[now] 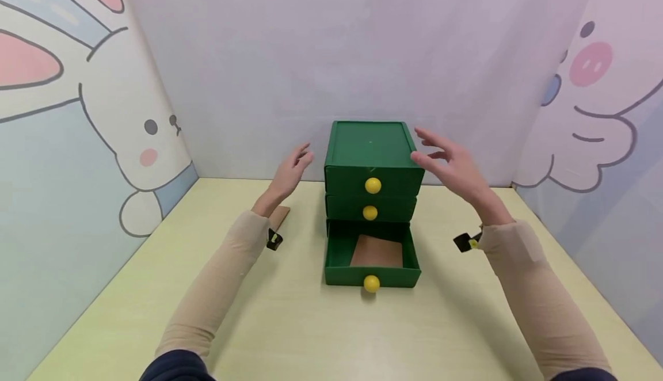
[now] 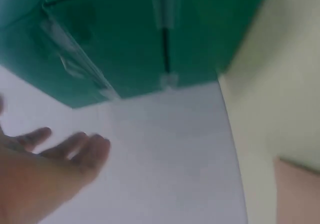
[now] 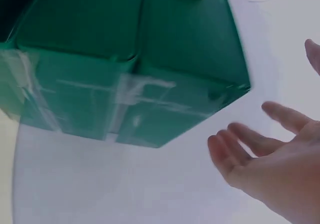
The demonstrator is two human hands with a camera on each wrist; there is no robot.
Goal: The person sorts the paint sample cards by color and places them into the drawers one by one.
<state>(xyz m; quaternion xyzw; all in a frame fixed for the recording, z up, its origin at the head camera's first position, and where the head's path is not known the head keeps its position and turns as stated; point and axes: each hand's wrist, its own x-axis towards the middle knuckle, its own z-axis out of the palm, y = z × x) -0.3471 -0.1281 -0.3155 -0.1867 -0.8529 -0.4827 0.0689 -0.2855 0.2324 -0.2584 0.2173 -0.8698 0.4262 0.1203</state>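
Green drawer box (image 1: 370, 156) on pale yellow table (image 1: 290, 323), cartoon-animal walls w/ bunny; both hands' grip released, fingers spread beside it

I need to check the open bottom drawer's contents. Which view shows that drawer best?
The head view: the bottom drawer is pulled out, a brown sheet lying inside. Both wrist views show only the green cabinet's outer walls.
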